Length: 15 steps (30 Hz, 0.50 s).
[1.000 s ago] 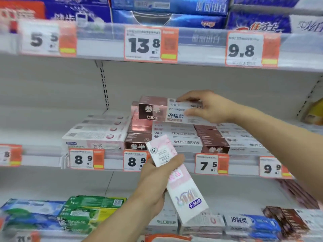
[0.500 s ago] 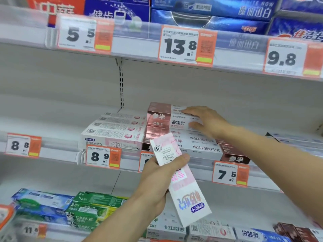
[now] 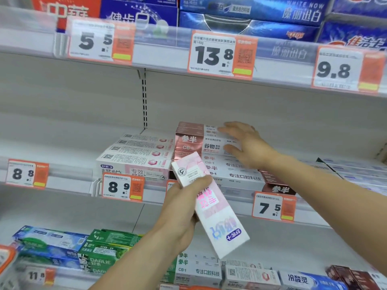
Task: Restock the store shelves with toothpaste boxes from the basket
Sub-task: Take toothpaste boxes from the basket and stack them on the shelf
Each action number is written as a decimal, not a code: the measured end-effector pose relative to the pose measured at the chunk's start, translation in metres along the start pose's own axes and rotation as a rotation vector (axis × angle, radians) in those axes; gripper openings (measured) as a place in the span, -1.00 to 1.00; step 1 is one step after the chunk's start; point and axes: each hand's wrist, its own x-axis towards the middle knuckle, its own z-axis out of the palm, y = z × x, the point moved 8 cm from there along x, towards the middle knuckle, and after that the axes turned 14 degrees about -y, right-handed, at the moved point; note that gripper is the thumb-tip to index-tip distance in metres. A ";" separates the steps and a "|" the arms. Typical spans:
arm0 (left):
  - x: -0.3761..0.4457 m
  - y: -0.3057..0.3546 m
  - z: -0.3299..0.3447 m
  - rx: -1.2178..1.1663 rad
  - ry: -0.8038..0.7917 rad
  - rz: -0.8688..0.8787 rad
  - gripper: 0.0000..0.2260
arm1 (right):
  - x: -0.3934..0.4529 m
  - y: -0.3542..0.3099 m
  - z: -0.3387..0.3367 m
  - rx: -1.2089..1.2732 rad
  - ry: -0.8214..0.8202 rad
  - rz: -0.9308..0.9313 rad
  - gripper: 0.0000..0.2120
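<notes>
My left hand (image 3: 180,208) grips a pink-and-white toothpaste box (image 3: 217,216), held tilted in front of the middle shelf (image 3: 69,185). A stack of rose-brown and white toothpaste boxes (image 3: 194,143) stands on that shelf. My right hand (image 3: 247,143) hovers at the stack's right end with fingers spread and straight, holding nothing. To the left of the stack lie matching pink-and-white boxes (image 3: 136,158) in a flat row. The basket is out of view.
An upper shelf (image 3: 159,57) carries blue toothpaste boxes (image 3: 251,19) and price tags. Green boxes (image 3: 106,250) and blue boxes (image 3: 48,239) fill the lower shelf. More white boxes (image 3: 356,170) lie at the right of the middle shelf.
My right hand has let go of the top rose-brown box, which now rests on the stack, and has drawn back slightly with fingers spread. The view shifted left and down.
</notes>
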 end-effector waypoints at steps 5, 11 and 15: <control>0.002 0.014 -0.011 0.007 0.011 0.068 -0.77 | -0.047 -0.064 -0.018 0.601 0.048 -0.135 -0.89; -0.005 0.041 -0.015 0.032 0.051 0.272 -0.65 | -0.084 -0.096 0.023 0.975 -0.508 -0.004 -0.39; -0.011 0.052 -0.014 0.149 0.079 0.349 -0.58 | -0.087 -0.101 0.029 1.030 -0.407 0.049 -0.55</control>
